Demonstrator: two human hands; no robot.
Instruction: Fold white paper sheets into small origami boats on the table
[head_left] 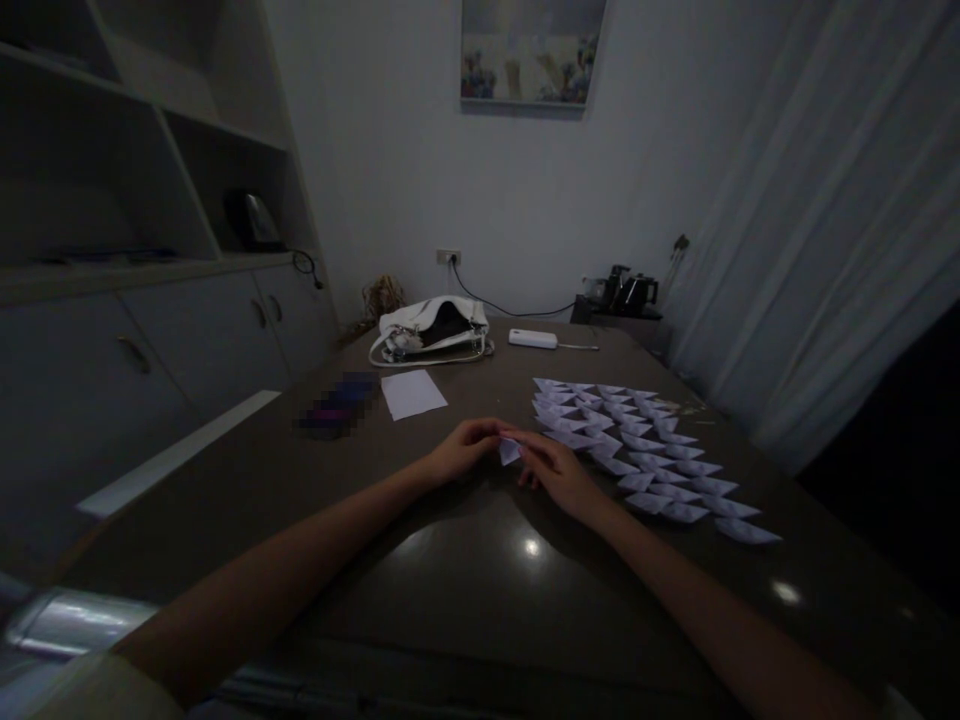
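A small folded piece of white paper (509,452) is held between my two hands, just above the dark table. My left hand (466,450) grips its left side, fingers curled over the top. From the right, my right hand (556,472) pinches the same paper, thumb and fingertips together. Part of the paper is hidden behind the fingers. To the right of my right hand stand several rows of white folded paper boats (637,435). A flat stack or sheet of white paper (412,393) lies beyond my left hand.
A white handbag (433,330) sits open at the table's far end, near a white power bank (533,339) with a short cable. A blurred dark object (339,404) lies at the left. Cabinets (187,330) line the left wall; a kettle (637,292) stands beyond the table.
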